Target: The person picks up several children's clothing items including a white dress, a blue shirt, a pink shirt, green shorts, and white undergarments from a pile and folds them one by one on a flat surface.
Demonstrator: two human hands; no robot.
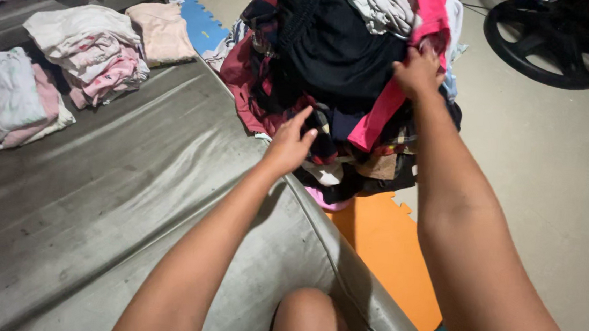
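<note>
Beside clothes heap (331,56) | folded stacks (93,51) left | fan base (549,42) right

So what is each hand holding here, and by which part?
The right hand grips a bright pink garment near its upper part, where it hangs from the clothes pile. The left hand reaches toward the pile, open, holding nothing.

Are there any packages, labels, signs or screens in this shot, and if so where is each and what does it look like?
None can be made out. The view holds only a heap of mixed clothes that the left hand and right hand reach into, folded piles on a grey mattress, orange and blue foam mats, and a black round fan base on the floor.
</note>
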